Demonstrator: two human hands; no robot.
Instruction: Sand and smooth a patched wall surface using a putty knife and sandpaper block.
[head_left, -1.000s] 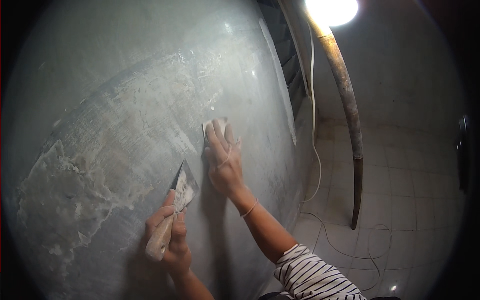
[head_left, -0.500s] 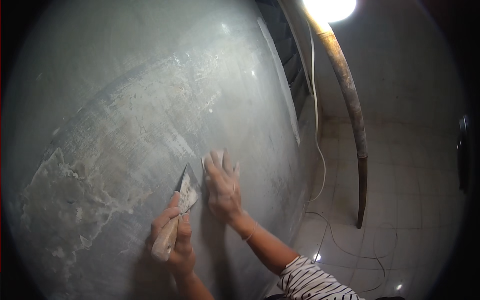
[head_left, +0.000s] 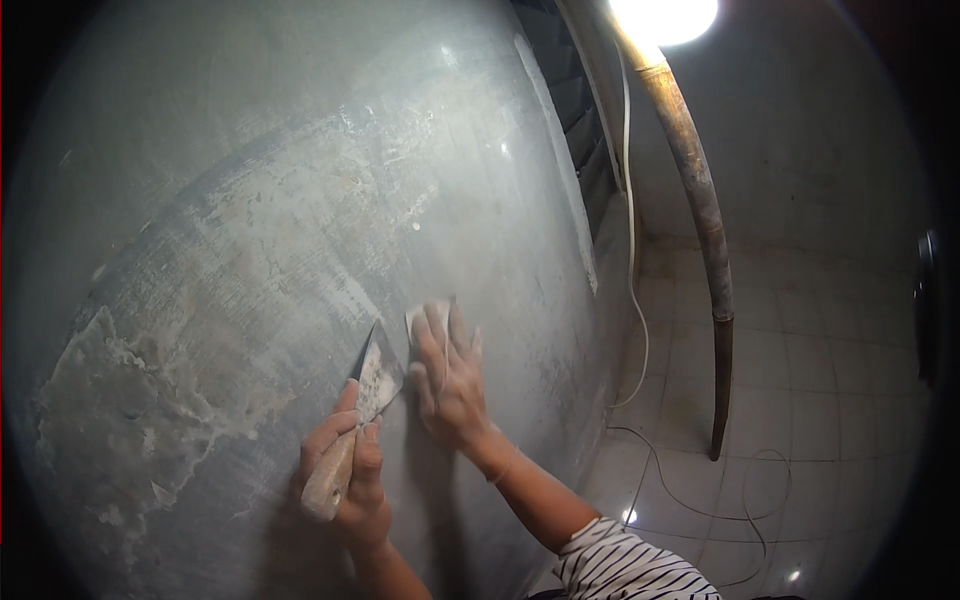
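Note:
My left hand is wrapped round the wooden handle of a putty knife. Its blade points up, smeared with white filler, just left of my other hand. My right hand presses a small pale piece of sandpaper flat against the grey wall, fingers stretched over it. Only the sheet's upper left edge shows; the rest is under the fingers. White dust coats the fingers. On the wall to the left lie a scraped, whitish area and a rough, flaking patch.
A bamboo pole leans at the right, with a bright lamp at its top. A white cable hangs beside it, and thin wire loops over the tiled floor. Dark louvres edge the wall's far side.
My right hand stays on the wall with the sandpaper, its fingers sharper now than in the blurred earlier frame. The putty knife's blade sits slightly higher. The view has shifted a little.

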